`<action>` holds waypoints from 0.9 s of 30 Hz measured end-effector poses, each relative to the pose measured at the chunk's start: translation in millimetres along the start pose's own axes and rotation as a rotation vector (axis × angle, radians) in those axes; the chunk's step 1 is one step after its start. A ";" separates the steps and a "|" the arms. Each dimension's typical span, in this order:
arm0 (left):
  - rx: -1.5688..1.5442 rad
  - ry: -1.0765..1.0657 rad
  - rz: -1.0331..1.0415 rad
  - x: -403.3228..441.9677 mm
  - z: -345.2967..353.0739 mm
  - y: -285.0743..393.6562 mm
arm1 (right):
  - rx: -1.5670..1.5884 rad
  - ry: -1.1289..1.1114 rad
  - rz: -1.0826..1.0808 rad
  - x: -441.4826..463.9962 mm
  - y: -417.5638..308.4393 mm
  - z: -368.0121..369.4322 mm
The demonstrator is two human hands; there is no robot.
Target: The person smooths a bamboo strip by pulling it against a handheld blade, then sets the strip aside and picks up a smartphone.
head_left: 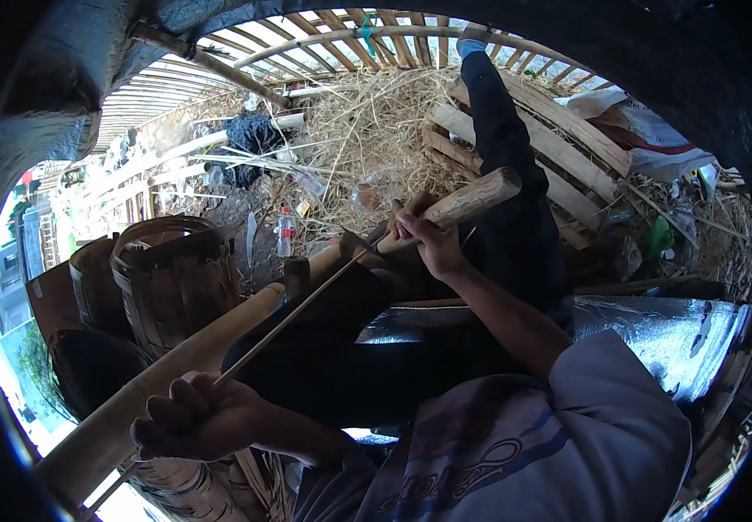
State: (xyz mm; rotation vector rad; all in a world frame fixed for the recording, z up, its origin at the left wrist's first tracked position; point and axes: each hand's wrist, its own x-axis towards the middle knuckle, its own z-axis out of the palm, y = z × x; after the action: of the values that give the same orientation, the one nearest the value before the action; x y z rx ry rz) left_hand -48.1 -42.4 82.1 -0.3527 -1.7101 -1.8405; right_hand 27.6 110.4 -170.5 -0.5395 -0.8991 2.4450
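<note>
My left hand [191, 419] is closed round a thin bamboo strip [285, 324] at the lower left. The strip runs up to the right, its far part beside a dark blade [357, 242]. Near the centre my right hand [428, 233] is closed on a tool with a thick wooden handle [472, 202], which points up to the right. Beneath the strip a thick bamboo pole [193, 348] slants across my dark-clothed legs. Where the blade joins the handle is hard to make out.
Woven bamboo baskets [176, 278] stand at the left. Straw [367, 130] and a plastic bottle [285, 233] lie on the ground ahead. My outstretched leg [502, 122] crosses wooden slats [567, 165]. A slatted bamboo fence [341, 39] curves behind, and a shiny silver sheet [654, 335] lies at the right.
</note>
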 end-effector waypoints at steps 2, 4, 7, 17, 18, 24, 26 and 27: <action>-0.017 0.010 -0.003 0.9 0.0 1.9 | 0.184 -0.168 -0.121 -3.1 -8.7 15.4; -0.046 0.037 -0.008 1.4 2.3 6.1 | 0.169 -0.219 -0.148 -3.9 -18.1 21.7; 0.047 0.187 0.019 0.2 6.3 6.6 | 0.066 -0.182 -0.161 -6.9 -25.6 17.7; 0.108 0.320 -0.007 -4.0 17.0 1.8 | -0.044 0.261 -0.212 19.4 -46.4 -35.6; 0.096 0.193 0.006 -2.6 11.2 0.8 | -0.046 0.262 -0.210 17.8 -45.6 -32.8; 0.099 0.078 0.007 3.7 4.6 -2.1 | -0.054 0.094 -0.148 5.2 -29.0 -3.5; 0.111 0.083 0.001 4.3 4.3 -0.3 | -0.140 -0.007 -0.098 2.2 -20.6 -3.0; 0.105 0.058 0.001 3.8 3.4 1.6 | -0.138 0.017 -0.078 1.1 -22.2 -2.6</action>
State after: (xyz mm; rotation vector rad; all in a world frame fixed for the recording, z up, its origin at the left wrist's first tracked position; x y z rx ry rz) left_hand -50.9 -40.1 86.0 -0.2552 -1.7585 -1.7351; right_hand 34.6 127.1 -157.5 -0.5620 -1.0666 2.3172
